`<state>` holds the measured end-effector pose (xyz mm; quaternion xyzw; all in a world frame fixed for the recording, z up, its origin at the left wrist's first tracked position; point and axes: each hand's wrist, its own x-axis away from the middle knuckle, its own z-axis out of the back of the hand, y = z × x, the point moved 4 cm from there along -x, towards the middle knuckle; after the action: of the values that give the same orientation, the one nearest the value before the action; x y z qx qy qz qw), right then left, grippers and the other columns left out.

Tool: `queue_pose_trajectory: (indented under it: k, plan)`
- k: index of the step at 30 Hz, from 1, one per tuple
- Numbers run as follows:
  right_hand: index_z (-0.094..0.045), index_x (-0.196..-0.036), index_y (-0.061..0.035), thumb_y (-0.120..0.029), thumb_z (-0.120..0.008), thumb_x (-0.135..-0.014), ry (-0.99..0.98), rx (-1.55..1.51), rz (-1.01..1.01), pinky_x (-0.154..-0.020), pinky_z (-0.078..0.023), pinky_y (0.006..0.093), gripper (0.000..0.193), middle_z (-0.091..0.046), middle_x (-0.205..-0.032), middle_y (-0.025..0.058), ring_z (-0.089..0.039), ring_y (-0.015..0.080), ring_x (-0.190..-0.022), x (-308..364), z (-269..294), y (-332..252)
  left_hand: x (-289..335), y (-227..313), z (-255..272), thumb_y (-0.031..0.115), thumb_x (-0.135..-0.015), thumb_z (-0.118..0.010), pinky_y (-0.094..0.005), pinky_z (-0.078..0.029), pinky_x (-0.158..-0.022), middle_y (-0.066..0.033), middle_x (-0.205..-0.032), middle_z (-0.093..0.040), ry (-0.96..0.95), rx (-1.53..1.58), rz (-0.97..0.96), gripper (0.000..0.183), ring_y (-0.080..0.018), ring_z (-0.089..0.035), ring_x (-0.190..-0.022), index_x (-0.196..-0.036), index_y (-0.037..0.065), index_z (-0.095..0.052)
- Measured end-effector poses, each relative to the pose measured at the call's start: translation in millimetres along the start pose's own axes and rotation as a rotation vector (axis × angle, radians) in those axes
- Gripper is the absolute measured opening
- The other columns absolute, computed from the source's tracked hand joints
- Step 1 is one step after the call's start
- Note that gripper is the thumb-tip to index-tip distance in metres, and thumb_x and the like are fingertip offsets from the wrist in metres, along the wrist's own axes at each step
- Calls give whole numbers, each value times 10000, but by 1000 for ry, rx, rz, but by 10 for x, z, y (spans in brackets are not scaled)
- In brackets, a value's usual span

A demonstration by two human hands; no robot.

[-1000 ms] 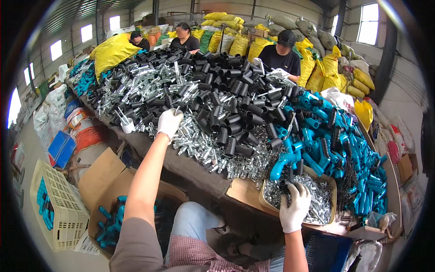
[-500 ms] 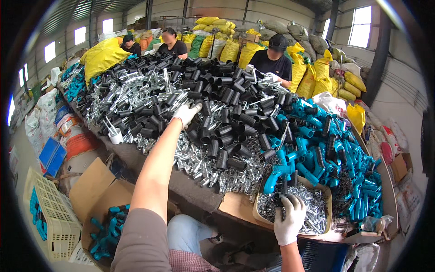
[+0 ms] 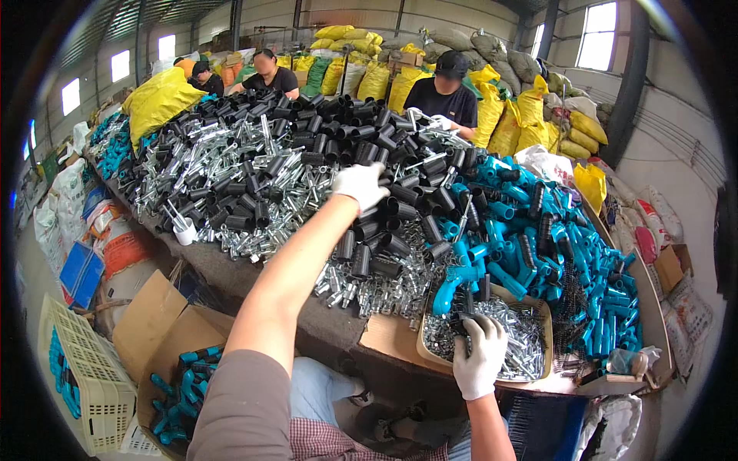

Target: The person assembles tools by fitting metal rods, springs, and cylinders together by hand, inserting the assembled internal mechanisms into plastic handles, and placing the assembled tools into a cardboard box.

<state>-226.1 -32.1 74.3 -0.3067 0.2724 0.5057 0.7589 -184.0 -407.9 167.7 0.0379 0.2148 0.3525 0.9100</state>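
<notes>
My left hand (image 3: 360,187), in a white glove, reaches into the heap of black ribbed tubes (image 3: 396,244). Its fingers are apart over the tubes and nothing shows in them. Nearer to me, my right hand (image 3: 480,357), also gloved, is at the front of a tray (image 3: 547,338) of small metal pins and bolts. Thumb and fingers close around a small black part (image 3: 460,321), mostly hidden by the glove. Just beyond the fingers lies a teal pistol-shaped handle (image 3: 447,290), overlapping the tray's back edge.
Silvery metal fittings (image 3: 346,284) spread along the table's front. Teal handles (image 3: 600,300) heap up at the right. A white cup (image 3: 184,232) holds rods. Below left are a cardboard box (image 3: 150,319) and a cream crate (image 3: 100,384). A co-worker (image 3: 446,96) sits across the table.
My left hand has moved right and farther over the black tubes. My right hand stays at the tray with its fingers around the black part. The whole view has shifted slightly.
</notes>
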Motion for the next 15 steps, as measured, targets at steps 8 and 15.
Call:
queue_pose_trajectory:
  k: [8,15]
  plan:
    - [-612,-1131,-74,-25,-706,-718,12,3,-9,-1006,-401,486,427,-597,-1185,144,-514,380,-1145,17,3,-25,142,366,-202,505,-923,-542,-442,-506,-902,-194,-1125,-687,-154,68,-164,646,-370,-660,-1038,-1457,176,-385]
    - [-611,-1124,-70,-8,-706,-716,56,-11,-8,-1010,-398,490,424,-595,-1193,147,-513,381,-1154,55,6,21,394,62,-30,462,-866,-638,-430,-521,-885,-154,-1087,-709,-7,345,-148,625,-344,-677,-1000,-1380,132,-503]
